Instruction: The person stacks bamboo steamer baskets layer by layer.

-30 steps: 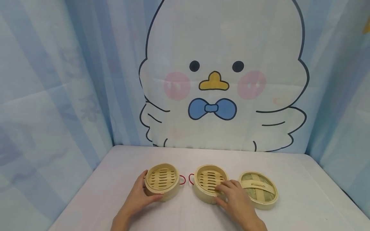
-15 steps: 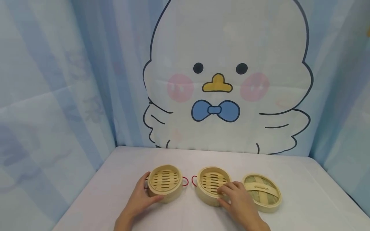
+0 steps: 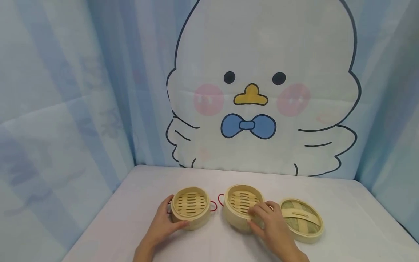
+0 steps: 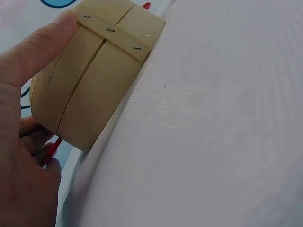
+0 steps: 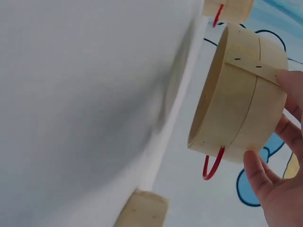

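Two small round bamboo steamer baskets with slotted bases and red loop handles are side by side. My left hand (image 3: 161, 225) grips the left steamer basket (image 3: 198, 222), thumb on the near wall and fingers round its left side; it sits on the table. With thumb and fingers, my right hand (image 3: 274, 226) holds the right steamer basket (image 3: 236, 221) at its near right rim. In the right wrist view this steamer basket (image 5: 246, 94) is raised off the table, its shadow below. Right of that hand lies a woven bamboo steamer lid (image 3: 302, 218), partly behind the hand.
A white cloth covers the table (image 3: 353, 225). Behind it hangs a curtain (image 3: 248, 153) printed with a cartoon bird, and blue striped curtains (image 3: 65, 127) close in the sides. In the right wrist view the lid (image 5: 144, 210) is close below the raised basket.
My right hand has lifted the right steamer basket slightly off the table. The left hand keeps its grip on the left basket. The head view has shifted a little, moving everything rightward.
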Demonstrator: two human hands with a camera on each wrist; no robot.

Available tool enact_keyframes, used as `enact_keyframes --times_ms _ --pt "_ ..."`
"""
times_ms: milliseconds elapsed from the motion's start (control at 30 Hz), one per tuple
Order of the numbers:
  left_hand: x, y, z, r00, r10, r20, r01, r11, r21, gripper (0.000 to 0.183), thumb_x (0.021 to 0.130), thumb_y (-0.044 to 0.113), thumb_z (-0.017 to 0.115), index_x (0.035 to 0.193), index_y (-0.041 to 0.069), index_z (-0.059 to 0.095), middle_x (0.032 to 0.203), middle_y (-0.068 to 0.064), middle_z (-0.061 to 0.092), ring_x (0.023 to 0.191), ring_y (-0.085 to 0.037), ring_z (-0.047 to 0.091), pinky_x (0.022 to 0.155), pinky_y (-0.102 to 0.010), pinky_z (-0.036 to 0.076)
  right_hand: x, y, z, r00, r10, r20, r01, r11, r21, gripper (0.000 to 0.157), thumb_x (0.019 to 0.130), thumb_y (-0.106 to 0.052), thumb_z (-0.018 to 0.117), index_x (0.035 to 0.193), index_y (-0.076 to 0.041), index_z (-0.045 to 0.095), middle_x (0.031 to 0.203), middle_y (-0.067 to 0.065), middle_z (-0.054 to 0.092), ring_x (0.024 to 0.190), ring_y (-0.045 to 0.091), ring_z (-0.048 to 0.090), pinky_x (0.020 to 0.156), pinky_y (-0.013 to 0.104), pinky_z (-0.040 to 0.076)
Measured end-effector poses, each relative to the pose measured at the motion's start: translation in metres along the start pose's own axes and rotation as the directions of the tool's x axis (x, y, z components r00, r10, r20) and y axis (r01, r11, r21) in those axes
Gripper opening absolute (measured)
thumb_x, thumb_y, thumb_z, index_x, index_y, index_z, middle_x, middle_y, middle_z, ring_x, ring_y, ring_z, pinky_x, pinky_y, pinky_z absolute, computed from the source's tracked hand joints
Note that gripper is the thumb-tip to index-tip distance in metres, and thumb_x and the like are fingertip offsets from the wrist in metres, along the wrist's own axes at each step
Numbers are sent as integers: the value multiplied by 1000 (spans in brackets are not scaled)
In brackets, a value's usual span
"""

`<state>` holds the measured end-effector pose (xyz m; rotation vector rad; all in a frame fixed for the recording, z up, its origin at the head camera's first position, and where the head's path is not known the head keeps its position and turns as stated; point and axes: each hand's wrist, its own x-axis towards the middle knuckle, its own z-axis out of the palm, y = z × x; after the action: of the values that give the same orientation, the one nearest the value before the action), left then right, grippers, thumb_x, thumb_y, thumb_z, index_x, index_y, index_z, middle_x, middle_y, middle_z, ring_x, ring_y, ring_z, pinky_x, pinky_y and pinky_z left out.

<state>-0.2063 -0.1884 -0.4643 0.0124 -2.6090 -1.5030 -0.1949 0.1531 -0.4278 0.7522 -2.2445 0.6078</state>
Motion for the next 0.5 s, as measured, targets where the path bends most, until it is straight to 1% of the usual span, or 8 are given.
enact_keyframes --times_ms 67,167,300,500 --pt "1 -1 1 1000 2 -3 -2 1000 -1 118 67 39 95 154 -3 28 153 -28 34 131 -40 45 105 -56 42 6 -4 0 1000 -1 -13 1 1000 22 32 72 -8 89 94 -19 69 96 -14 64 100 25 55 86 48 44" --pt "1 -1 2 1000 0 -10 0 1000 4 118 67 39 95 154 -3 28 153 -28 34 132 -41 44 106 -57 41 18 -10 3 999 2 -34 0 999 37 30 74 -9 88 95 -18 69 98 -11 65 101 27 55 86 49 46" --pt "2 -1 3 1000 -5 -18 5 1000 13 118 66 39 96 154 -3 29 153 -28 34 133 -41 43 107 -58 41 33 -21 8 998 6 -62 -3 998 61 30 74 -8 89 95 -18 69 100 -9 66 104 30 55 87 52 47" --pt "1 0 2 1000 -11 -17 12 1000 8 119 66 40 96 154 -3 29 153 -28 34 132 -42 44 107 -58 40 50 -37 19 998 21 -61 -15 994 106 31 74 -7 89 95 -17 69 101 -8 66 106 30 54 89 54 47"
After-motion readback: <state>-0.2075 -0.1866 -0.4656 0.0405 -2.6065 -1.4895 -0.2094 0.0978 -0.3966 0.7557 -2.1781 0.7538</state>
